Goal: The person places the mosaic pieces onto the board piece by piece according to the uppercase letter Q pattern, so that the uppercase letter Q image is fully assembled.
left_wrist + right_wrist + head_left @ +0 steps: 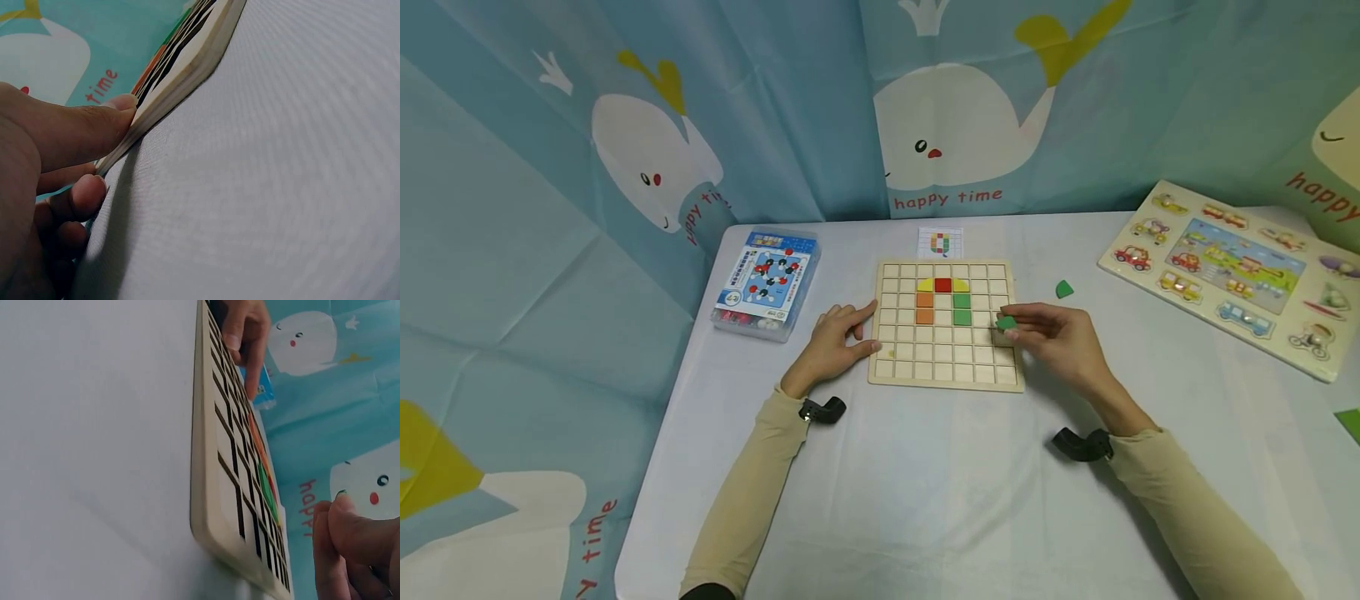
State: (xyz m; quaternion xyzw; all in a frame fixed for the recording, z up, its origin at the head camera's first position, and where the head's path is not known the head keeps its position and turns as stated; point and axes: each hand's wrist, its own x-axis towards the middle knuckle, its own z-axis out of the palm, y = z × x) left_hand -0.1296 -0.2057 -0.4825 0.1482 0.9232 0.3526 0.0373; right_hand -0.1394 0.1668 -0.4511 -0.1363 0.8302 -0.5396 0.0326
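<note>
A wooden grid board (945, 385) lies on the white table. Set in its cells are yellow corner pieces (925, 285), a red square (943, 285), orange squares (924, 308) and green squares (962, 308). My left hand (832, 346) touches the board's left rim, thumb and index finger spread apart; in the left wrist view the thumb (87, 131) rests on the edge. Over the board's right side, my right hand (1063, 346) pinches a small green piece (1006, 322) between thumb and fingertips. Fingers mostly hide this piece in the right wrist view.
Behind the board lies a pattern card (940, 243). A loose green rounded piece (1064, 289) is right of the board. A plastic case (767, 283) stands at left, a vehicle puzzle board (1232, 279) at right. Another green item (1351, 423) shows at the right edge.
</note>
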